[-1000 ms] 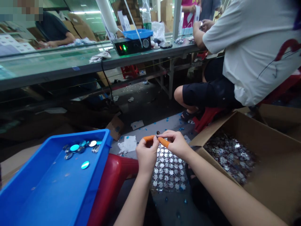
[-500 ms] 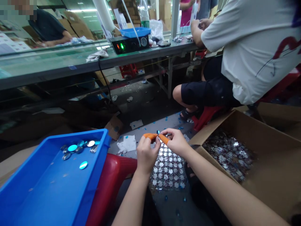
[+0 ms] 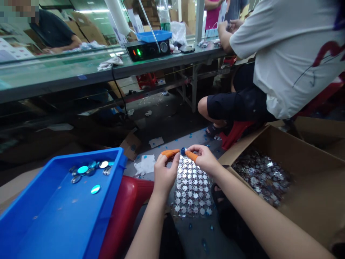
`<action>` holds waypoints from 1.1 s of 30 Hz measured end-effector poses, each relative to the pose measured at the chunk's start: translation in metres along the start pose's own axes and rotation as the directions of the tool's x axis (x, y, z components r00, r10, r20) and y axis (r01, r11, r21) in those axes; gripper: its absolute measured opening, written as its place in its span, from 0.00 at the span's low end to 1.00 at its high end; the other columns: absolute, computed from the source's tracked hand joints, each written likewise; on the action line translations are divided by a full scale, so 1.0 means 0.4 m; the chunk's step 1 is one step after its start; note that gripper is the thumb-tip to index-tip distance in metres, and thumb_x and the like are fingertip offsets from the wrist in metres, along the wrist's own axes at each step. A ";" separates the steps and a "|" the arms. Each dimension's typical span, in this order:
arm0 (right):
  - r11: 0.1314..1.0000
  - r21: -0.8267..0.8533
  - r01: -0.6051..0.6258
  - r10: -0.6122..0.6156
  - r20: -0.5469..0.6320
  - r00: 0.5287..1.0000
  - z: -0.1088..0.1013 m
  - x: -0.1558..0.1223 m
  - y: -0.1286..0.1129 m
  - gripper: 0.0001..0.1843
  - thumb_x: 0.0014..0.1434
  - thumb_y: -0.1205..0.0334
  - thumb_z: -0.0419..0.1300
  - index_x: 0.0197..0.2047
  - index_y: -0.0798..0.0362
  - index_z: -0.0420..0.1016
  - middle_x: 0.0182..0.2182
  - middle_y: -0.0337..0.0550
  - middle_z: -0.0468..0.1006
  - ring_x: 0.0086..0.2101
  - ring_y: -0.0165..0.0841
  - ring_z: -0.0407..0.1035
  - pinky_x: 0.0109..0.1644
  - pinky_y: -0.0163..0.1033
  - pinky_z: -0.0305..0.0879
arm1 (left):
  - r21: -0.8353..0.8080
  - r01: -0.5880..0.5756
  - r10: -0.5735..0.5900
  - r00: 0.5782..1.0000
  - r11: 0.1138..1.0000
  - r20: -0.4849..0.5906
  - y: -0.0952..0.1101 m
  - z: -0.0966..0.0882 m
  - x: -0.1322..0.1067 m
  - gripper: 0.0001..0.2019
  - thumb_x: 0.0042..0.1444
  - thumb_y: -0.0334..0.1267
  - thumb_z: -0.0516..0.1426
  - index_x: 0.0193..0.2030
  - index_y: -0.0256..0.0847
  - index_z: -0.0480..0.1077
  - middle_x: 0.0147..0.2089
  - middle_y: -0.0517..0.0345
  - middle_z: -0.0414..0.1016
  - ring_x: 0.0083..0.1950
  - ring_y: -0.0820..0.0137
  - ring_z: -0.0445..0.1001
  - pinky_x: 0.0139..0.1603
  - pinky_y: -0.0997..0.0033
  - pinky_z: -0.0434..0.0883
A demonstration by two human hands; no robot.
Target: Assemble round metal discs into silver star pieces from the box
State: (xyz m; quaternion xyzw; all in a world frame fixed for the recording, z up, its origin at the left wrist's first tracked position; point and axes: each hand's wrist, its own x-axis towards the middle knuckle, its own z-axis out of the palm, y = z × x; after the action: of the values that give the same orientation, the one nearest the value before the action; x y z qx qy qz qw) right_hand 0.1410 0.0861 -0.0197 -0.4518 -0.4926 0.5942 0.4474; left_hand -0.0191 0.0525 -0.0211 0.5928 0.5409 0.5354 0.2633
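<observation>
My right hand (image 3: 203, 158), with an orange finger cot on one finger, pinches a small round disc (image 3: 183, 151) with a dark blue face and a silvery rim. Just left of it is my left hand (image 3: 165, 167), its index finger also in an orange cot. Thumb and index tips come together there, apart from the disc; anything between them is too small to make out. Below both hands lies a sheet of silvery star-edged pieces (image 3: 192, 190) in rows. In the blue tray (image 3: 67, 212) on the left rest several shiny discs (image 3: 83, 169), some blue-faced.
A red stool (image 3: 126, 212) supports the tray's side. At right stands a cardboard box (image 3: 304, 180) full of loose silvery pieces. A seated co-worker (image 3: 283, 64) is beyond it. Across the back runs a workbench (image 3: 67, 77) with a black device (image 3: 148, 50). Blue scraps dot the floor.
My left hand has moved left, off the disc. The disc stays in my right hand, now turned so its blue face shows.
</observation>
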 end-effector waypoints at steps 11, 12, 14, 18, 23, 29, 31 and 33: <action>1.000 -0.006 -0.014 0.014 0.036 0.999 -0.005 0.002 0.007 0.19 0.48 0.49 0.72 0.34 0.54 0.76 0.30 0.43 0.76 0.27 0.31 0.66 0.29 0.36 0.61 | -0.179 0.201 -0.198 0.980 0.963 0.031 -0.022 0.018 -0.001 0.12 0.55 0.46 0.66 0.39 0.39 0.80 0.39 0.50 0.79 0.41 0.64 0.77 0.44 0.68 0.72; 1.000 0.000 -0.016 0.016 0.047 0.999 -0.005 0.000 0.004 0.19 0.47 0.49 0.73 0.34 0.54 0.76 0.29 0.43 0.76 0.27 0.31 0.66 0.29 0.36 0.61 | -0.175 0.210 -0.209 0.978 0.962 0.025 -0.021 0.017 -0.001 0.13 0.55 0.47 0.66 0.39 0.39 0.80 0.39 0.50 0.79 0.41 0.64 0.77 0.43 0.68 0.72; 0.999 0.022 -0.031 0.029 0.071 0.997 -0.005 -0.003 -0.002 0.19 0.47 0.48 0.73 0.33 0.54 0.76 0.27 0.43 0.76 0.27 0.32 0.66 0.28 0.35 0.59 | -0.168 0.216 -0.220 0.976 0.962 -0.002 -0.018 0.015 0.001 0.13 0.55 0.47 0.66 0.39 0.39 0.79 0.39 0.50 0.79 0.40 0.64 0.77 0.43 0.69 0.72; 0.989 0.118 -0.083 0.070 0.111 0.991 0.001 -0.010 -0.022 0.21 0.43 0.48 0.75 0.33 0.55 0.76 0.27 0.41 0.75 0.25 0.28 0.63 0.26 0.34 0.55 | -0.184 0.225 -0.237 0.971 0.957 -0.043 -0.011 0.008 0.007 0.14 0.55 0.47 0.66 0.39 0.38 0.79 0.39 0.50 0.80 0.40 0.64 0.78 0.43 0.69 0.73; 0.947 0.253 -0.199 0.158 0.171 0.972 0.002 -0.013 -0.036 0.20 0.43 0.51 0.74 0.31 0.57 0.74 0.20 0.31 0.63 0.18 0.20 0.48 0.22 0.32 0.39 | -0.227 0.260 -0.276 0.961 0.938 -0.037 -0.002 -0.004 0.011 0.15 0.55 0.47 0.67 0.40 0.36 0.78 0.38 0.49 0.80 0.40 0.65 0.77 0.44 0.69 0.73; 0.865 0.401 -0.302 0.205 0.267 0.942 -0.005 -0.018 -0.026 0.14 0.46 0.58 0.71 0.31 0.57 0.74 0.16 0.27 0.58 0.16 0.19 0.42 0.22 0.33 0.36 | -0.241 0.278 -0.301 0.952 0.930 -0.061 -0.005 -0.008 0.008 0.17 0.52 0.49 0.68 0.40 0.36 0.79 0.37 0.50 0.80 0.39 0.64 0.77 0.43 0.67 0.73; 0.817 0.457 -0.352 0.227 0.305 0.925 -0.006 -0.018 -0.021 0.12 0.46 0.60 0.70 0.31 0.57 0.73 0.18 0.29 0.61 0.16 0.19 0.42 0.22 0.33 0.37 | -0.244 0.280 -0.304 0.950 0.928 -0.067 -0.009 -0.007 0.010 0.18 0.51 0.50 0.68 0.40 0.36 0.79 0.36 0.49 0.80 0.38 0.64 0.77 0.43 0.67 0.73; 0.765 0.504 -0.402 0.257 0.332 0.907 -0.007 -0.017 -0.019 0.11 0.48 0.62 0.69 0.30 0.56 0.71 0.20 0.31 0.65 0.17 0.18 0.41 0.22 0.33 0.39 | -0.249 0.284 -0.310 0.948 0.926 -0.072 -0.013 -0.007 0.012 0.18 0.51 0.50 0.68 0.39 0.36 0.79 0.36 0.50 0.80 0.38 0.64 0.77 0.43 0.67 0.73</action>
State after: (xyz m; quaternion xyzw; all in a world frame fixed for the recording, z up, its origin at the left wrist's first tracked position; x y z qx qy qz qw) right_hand 0.1457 0.0807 -0.0120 -0.3036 -0.2592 0.8326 0.3839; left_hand -0.0242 0.0578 -0.0234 0.4379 0.5709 0.5815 0.3797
